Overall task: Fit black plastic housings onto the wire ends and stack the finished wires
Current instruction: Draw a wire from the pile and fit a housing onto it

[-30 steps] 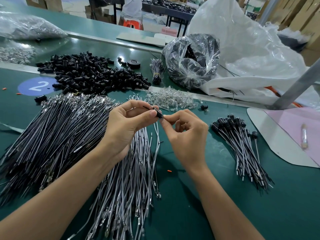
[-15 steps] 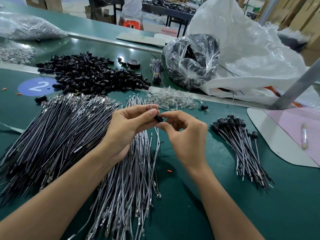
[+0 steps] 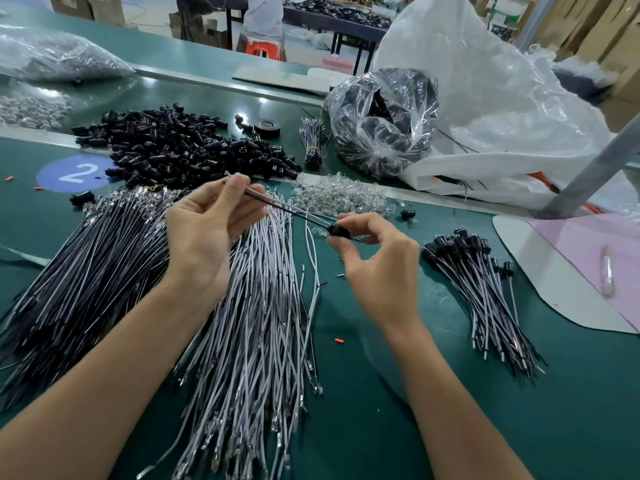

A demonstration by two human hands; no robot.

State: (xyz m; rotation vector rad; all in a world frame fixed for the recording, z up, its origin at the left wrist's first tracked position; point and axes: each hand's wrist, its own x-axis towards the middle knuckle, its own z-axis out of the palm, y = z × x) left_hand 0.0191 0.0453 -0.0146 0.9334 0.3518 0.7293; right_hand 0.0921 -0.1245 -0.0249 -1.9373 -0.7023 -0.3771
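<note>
— What's that blue disc (image 3: 74, 172) on the green bench (image 3: 381, 393)?
— It's marked "2". A black tape roll (image 3: 267, 127) lies farther back, a big white sack (image 3: 485, 109) slumps at the right, a pink sheet (image 3: 588, 251) nearer.

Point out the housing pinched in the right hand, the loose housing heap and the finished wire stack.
housing (image 3: 337, 231): head view, on its black body.
loose housing heap (image 3: 187, 150): head view, middle of the heap.
finished wire stack (image 3: 485, 292): head view, the wires' mid-length.

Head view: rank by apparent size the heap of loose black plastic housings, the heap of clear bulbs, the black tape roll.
1. black plastic housings heap
2. clear bulbs heap
3. black tape roll, plainly smallest
</note>
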